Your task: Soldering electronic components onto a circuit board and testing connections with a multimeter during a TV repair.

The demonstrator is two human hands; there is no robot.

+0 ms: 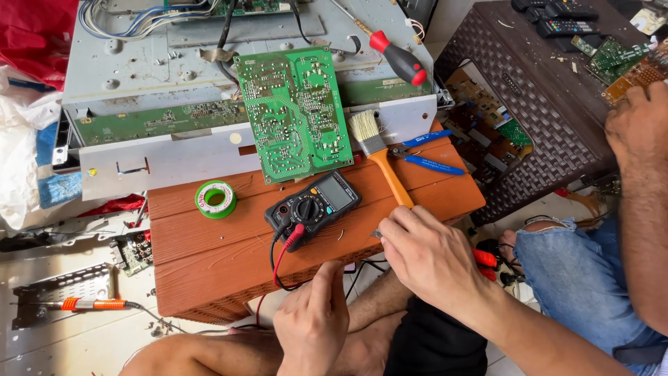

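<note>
- Orange-handled paintbrush with pale bristles [381,157]: the person's right hand [426,252] rests at the lower end of its handle, fingers curled over the tip. Whether the fingers actually close on the handle cannot be told; a small grey object shows just under the fingertips.
- Left hand [313,317]: loosely fisted below the front edge of the reddish-brown slatted plastic stool [209,261] that serves as the bench, beside the red and black probe leads [278,261]. What it pinches, if anything, is hidden.
- Black handheld multimeter with a rotary dial [313,204]: lies on the stool just left of the brush handle, leads plugged in, probes not on any board.
- Green printed circuit board, solder side up [292,111]: leans behind the meter, against the grey metal chassis [139,83].
- Judged progress: chassis opened and board lifted out; brush bristles lie near the board, so cleaning or testing appears in hand, not finished.
- Also on the stool: green reel of solder wire [216,200] left of the meter; blue-handled pliers [424,153] right of the brush.
- A second person's arm [643,174] sits far right of the stool.
</note>
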